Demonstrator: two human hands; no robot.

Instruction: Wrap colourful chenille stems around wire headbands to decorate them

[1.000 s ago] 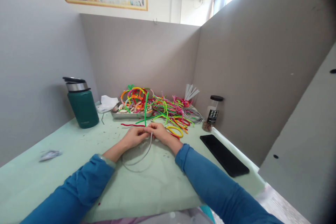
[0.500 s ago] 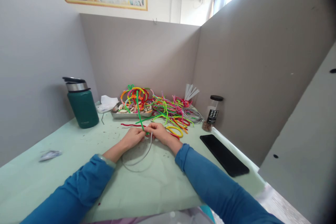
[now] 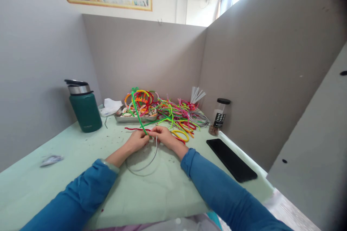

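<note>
Your green fuzzy stem [image 3: 138, 113] has swung left since the earlier frame and now slants up from its lower end, pinched in your left hand [image 3: 138, 140], while your right hand [image 3: 165, 135], just beside it, pinches the grey wire [image 3: 155, 155] looping down over the desk [image 3: 162, 196].
</note>
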